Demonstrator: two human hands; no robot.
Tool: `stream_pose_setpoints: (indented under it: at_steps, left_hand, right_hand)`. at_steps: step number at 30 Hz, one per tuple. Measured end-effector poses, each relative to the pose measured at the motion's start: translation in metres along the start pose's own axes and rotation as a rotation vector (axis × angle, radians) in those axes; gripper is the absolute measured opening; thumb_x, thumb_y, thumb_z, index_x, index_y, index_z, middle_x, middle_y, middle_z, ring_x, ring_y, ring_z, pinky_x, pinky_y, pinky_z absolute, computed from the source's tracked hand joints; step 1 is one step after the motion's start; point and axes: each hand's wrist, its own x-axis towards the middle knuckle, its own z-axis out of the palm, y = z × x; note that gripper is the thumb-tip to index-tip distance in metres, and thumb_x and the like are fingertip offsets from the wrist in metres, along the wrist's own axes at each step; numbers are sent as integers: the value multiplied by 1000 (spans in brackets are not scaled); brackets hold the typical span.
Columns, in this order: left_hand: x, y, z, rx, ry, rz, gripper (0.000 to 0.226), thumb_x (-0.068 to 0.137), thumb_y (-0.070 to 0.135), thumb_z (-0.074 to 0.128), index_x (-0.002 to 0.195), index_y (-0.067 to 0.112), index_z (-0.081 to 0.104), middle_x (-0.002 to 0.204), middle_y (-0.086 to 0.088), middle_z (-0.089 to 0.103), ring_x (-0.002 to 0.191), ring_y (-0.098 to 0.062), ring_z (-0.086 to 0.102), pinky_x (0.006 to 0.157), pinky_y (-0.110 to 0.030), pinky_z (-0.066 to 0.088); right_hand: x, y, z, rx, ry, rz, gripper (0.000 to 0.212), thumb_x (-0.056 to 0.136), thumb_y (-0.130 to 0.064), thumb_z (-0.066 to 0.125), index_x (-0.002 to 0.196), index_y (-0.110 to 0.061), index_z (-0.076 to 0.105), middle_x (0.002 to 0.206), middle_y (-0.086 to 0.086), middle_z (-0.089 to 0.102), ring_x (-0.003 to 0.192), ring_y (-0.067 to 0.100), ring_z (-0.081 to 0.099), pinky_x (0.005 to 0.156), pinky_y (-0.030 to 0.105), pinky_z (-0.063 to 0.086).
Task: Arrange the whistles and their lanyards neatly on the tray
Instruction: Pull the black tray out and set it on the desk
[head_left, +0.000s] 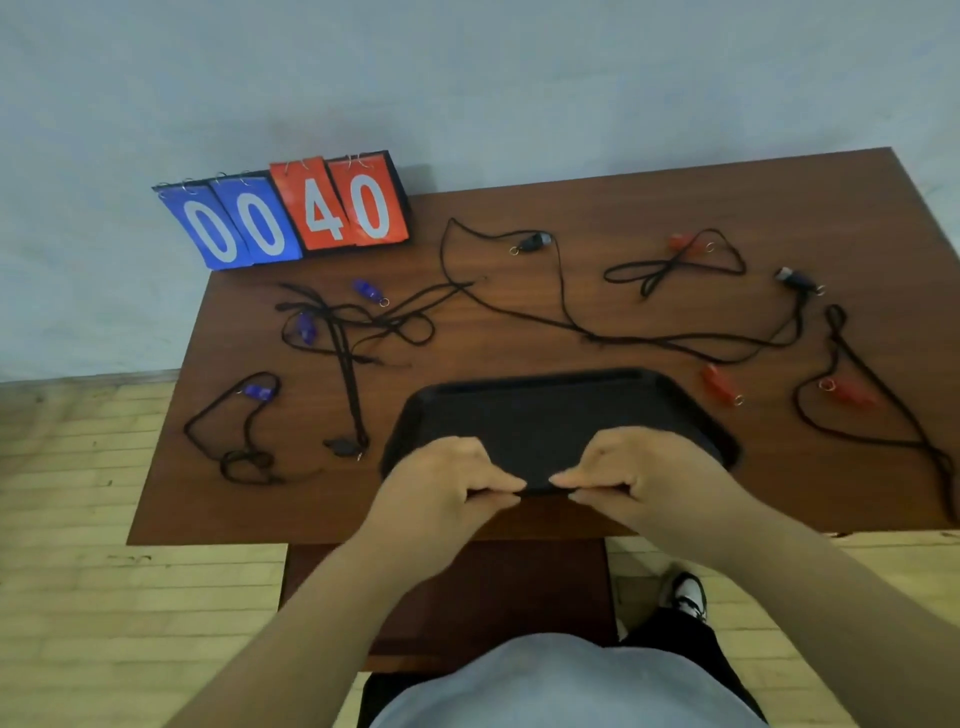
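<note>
Through the head camera, my left hand (452, 478) and right hand (639, 473) each pinch the near rim of the black tray (545, 410). I judge this is to square it at the near middle of the table (519, 519), within reach of everything. Nothing lies on it yet. The blue whistles (366, 291) sit on the left, knotted in black lanyards (571, 327). The red whistles (717, 382) are on the right, with a black whistle (535, 241) farther back. A flip scoreboard (285, 213) stands at the far left.

Soft, even light; wide-angle edge distortion.
</note>
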Motion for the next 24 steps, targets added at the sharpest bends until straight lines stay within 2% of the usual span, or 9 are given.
stream_pose_setpoints:
  at_steps: [2, 5, 8, 10, 12, 14, 16, 19, 24]
  left_hand:
    - [-12, -13, 26, -56, -11, -52, 18, 91, 29, 77, 108, 34, 80, 85, 26, 56, 84, 3, 54, 74, -7, 39]
    - [-22, -27, 57, -72, -3, -62, 17, 87, 24, 81, 102, 32, 82, 83, 30, 51, 83, 1, 54, 75, -13, 44]
    - [-26, -39, 80, -62, -21, -88, 17, 86, 21, 83, 100, 29, 83, 84, 16, 62, 82, -11, 60, 72, -30, 54]
    - [-25, -48, 96, -39, -22, -113, 17, 83, 17, 84, 98, 25, 83, 83, 8, 65, 79, -16, 61, 69, -36, 56]
    - [-21, -59, 110, -31, -22, -157, 14, 84, 17, 83, 97, 22, 83, 83, 4, 65, 80, -18, 61, 70, -40, 57]
    - [-15, -67, 114, -30, -89, -237, 15, 92, 27, 76, 106, 22, 82, 94, 3, 64, 91, -17, 61, 83, -40, 55]
    - [-11, -75, 113, 0, -175, -273, 27, 97, 39, 67, 118, 25, 77, 107, 4, 61, 104, -14, 56, 94, -32, 48]
    - [-7, -81, 108, 17, -218, -288, 32, 96, 48, 65, 122, 30, 73, 112, 8, 56, 110, -13, 49, 98, -31, 45]
    - [-3, -83, 106, 12, -236, -334, 36, 93, 50, 68, 125, 34, 68, 113, 11, 50, 111, -10, 48, 98, -32, 47]
  right_hand:
    - [-2, 11, 23, 24, -46, 39, 28, 93, -37, 70, 119, -49, 71, 90, -27, 59, 89, -3, 59, 73, 12, 46]
    - [-3, 26, 54, 109, -82, 77, 26, 91, -35, 73, 114, -47, 74, 85, -22, 58, 86, -3, 57, 72, 8, 40]
    - [1, 40, 83, 108, -85, 104, 24, 90, -35, 74, 112, -44, 76, 87, -20, 59, 84, -4, 53, 74, 6, 36]
    - [7, 47, 99, 89, -80, 120, 24, 90, -35, 74, 113, -41, 77, 88, -19, 59, 84, -1, 50, 76, 10, 35]
    - [15, 53, 112, 61, -96, 142, 23, 91, -35, 72, 114, -38, 77, 92, -15, 61, 90, 5, 54, 81, 17, 42]
    - [22, 57, 119, 23, -115, 174, 23, 94, -37, 69, 116, -37, 77, 99, -11, 63, 96, 12, 58, 85, 25, 45]
    - [26, 62, 119, 11, -140, 210, 26, 94, -44, 67, 118, -38, 75, 102, -12, 60, 98, 10, 56, 85, 25, 43]
    - [31, 67, 117, 9, -199, 214, 30, 93, -46, 67, 122, -39, 73, 101, -15, 58, 96, 5, 54, 82, 21, 40]
    - [36, 69, 115, -26, -237, 223, 37, 92, -51, 66, 127, -39, 69, 103, -16, 57, 97, 6, 56, 85, 24, 45]
